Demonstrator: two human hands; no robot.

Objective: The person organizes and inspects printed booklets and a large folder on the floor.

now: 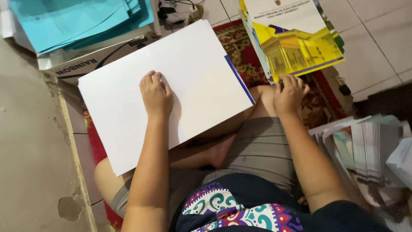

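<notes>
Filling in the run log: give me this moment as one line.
left hand: flat on white sheet | right hand: touching edge of yellow booklet stack | sheet: on lap over red rug

1. I take this for a home floor used as a paperwork spot: pale floor tiles point(382, 38) and a patterned red rug point(240, 51).
2. I see stacked booklets point(296, 38), blue folders point(73, 21) and bundled papers point(369, 146) all around.
</notes>
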